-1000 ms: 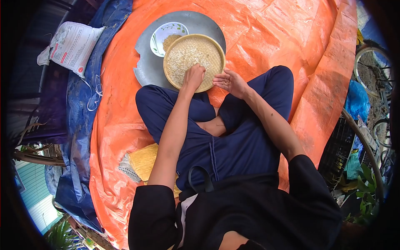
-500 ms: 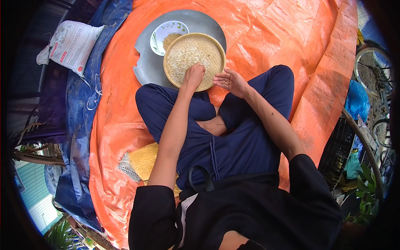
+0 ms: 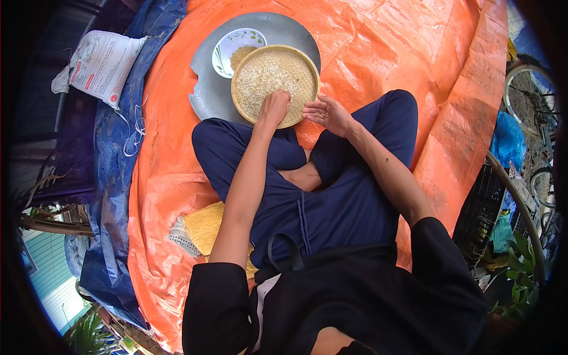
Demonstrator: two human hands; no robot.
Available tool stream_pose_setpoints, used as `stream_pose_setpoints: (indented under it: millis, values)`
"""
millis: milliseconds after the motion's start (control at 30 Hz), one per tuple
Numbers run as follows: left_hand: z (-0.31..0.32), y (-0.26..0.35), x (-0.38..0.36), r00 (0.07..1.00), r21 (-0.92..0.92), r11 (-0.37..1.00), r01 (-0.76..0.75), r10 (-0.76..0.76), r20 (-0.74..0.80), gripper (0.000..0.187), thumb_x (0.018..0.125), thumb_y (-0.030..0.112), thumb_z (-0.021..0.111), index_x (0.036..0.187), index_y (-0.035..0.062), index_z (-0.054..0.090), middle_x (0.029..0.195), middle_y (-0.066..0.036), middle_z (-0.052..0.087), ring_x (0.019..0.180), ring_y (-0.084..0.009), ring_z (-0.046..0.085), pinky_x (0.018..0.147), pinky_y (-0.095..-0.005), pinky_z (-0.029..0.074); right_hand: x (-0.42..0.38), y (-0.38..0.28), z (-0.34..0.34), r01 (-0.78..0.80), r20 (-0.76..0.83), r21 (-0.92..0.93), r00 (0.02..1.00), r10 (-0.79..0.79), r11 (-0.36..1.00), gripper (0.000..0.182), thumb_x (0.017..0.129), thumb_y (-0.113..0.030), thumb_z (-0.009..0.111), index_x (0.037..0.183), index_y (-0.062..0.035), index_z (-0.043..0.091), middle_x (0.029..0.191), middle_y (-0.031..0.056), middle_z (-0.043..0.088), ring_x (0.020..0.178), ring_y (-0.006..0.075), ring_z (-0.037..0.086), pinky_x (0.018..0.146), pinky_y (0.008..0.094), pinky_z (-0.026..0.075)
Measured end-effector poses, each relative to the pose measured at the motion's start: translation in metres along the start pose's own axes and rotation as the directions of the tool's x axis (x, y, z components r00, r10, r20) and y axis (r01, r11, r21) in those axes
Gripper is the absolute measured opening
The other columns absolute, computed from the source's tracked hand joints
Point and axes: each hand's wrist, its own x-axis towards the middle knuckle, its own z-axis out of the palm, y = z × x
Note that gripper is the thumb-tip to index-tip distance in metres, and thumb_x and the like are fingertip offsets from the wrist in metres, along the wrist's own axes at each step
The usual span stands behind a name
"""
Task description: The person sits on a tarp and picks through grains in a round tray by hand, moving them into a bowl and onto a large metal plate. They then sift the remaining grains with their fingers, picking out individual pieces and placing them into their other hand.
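Note:
A round woven tray (image 3: 236,102) with a raised rim lies in front of my crossed legs, spread with pale rice-like grain (image 3: 272,74). My left hand (image 3: 274,106) is over its near part, fingers closed at the grain; what they pinch, if anything, is hidden. Beside the tray's near right rim, my right hand (image 3: 329,115) is turned palm up and cupped, with a few small grains on the palm and fingers. Behind the tray stands a white bowl (image 3: 222,59) with a green leaf pattern, containing browner grain (image 3: 239,56). Both rest on a round grey metal sheet (image 3: 207,97).
Orange tarpaulin (image 3: 378,47) covers the ground, with a blue one (image 3: 112,177) along its left. A white printed sack (image 3: 106,65) lies at the upper left. Near my left leg is a yellow folded sack (image 3: 204,225). A black crate (image 3: 476,207) and bicycle wheel (image 3: 526,94) stand right.
Very little differs. My left hand stays closed at the grain and my right hand stays palm up beside the rim. The whole view has shifted slightly.

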Motion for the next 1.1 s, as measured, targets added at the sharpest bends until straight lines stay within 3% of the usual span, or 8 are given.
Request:
stream_pose_setpoints:
  millis: [367, 467, 767, 967, 1100]
  values:
    - [0.003, -0.003, 0.002, 0.995, -0.034, 0.999, 0.028, -0.025, 0.097, 0.008, 0.074, 0.003, 0.062, 0.078, -0.0002, 0.068, 0.081, -0.020, 0.065, 0.079, -0.0364, 0.065, 0.074, -0.0426, 0.052, -0.001, 0.000, 0.001, -0.004, -0.001, 0.006, 1.000, 0.004, 1.000, 0.050, 0.095, -0.041, 0.048, 0.114, 0.0057, 0.051, 0.110, 0.0190, 0.061, 0.104, 0.0271, 0.062, 0.096, 0.0327, 0.049]
    - [0.003, -0.004, 0.000, 0.998, -0.100, 0.995, 0.022, -0.016, 0.065, 0.008, 0.073, 0.004, 0.063, 0.077, -0.0009, 0.068, 0.079, -0.021, 0.065, 0.078, -0.0369, 0.065, 0.074, -0.0430, 0.052, -0.002, -0.001, 0.003, -0.010, -0.008, 0.011, 1.000, 0.010, 1.000, 0.050, 0.095, -0.041, 0.049, 0.113, 0.0055, 0.052, 0.109, 0.0188, 0.061, 0.104, 0.0270, 0.062, 0.096, 0.0327, 0.049]
    - [0.013, 0.000, 0.000, 0.997, 0.009, 0.999, 0.033, -0.034, 0.071, 0.009, 0.072, 0.003, 0.061, 0.079, -0.0017, 0.064, 0.085, -0.022, 0.063, 0.081, -0.0400, 0.063, 0.073, -0.0453, 0.050, -0.002, 0.000, 0.003, -0.017, -0.027, -0.005, 0.999, 0.017, 1.000, 0.051, 0.095, -0.041, 0.049, 0.114, 0.0056, 0.051, 0.108, 0.0183, 0.061, 0.103, 0.0269, 0.062, 0.096, 0.0328, 0.049]
    - [0.004, -0.007, 0.001, 0.998, -0.125, 0.992, -0.021, 0.028, 0.049, 0.010, 0.071, 0.004, 0.063, 0.079, -0.0010, 0.066, 0.080, -0.020, 0.065, 0.077, -0.0358, 0.064, 0.071, -0.0423, 0.051, 0.000, 0.000, -0.001, -0.007, -0.028, -0.008, 1.000, 0.007, 1.000, 0.051, 0.096, -0.041, 0.048, 0.115, 0.0061, 0.050, 0.108, 0.0185, 0.061, 0.103, 0.0268, 0.062, 0.096, 0.0331, 0.049]
    - [0.003, -0.005, 0.001, 0.998, -0.116, 0.993, -0.016, 0.024, 0.060, 0.011, 0.070, 0.004, 0.065, 0.080, -0.0001, 0.068, 0.076, -0.019, 0.066, 0.074, -0.0339, 0.066, 0.071, -0.0408, 0.052, -0.001, 0.000, 0.001, -0.011, -0.032, -0.001, 0.999, 0.011, 1.000, 0.050, 0.096, -0.040, 0.048, 0.114, 0.0061, 0.050, 0.108, 0.0187, 0.061, 0.102, 0.0268, 0.063, 0.095, 0.0328, 0.049]
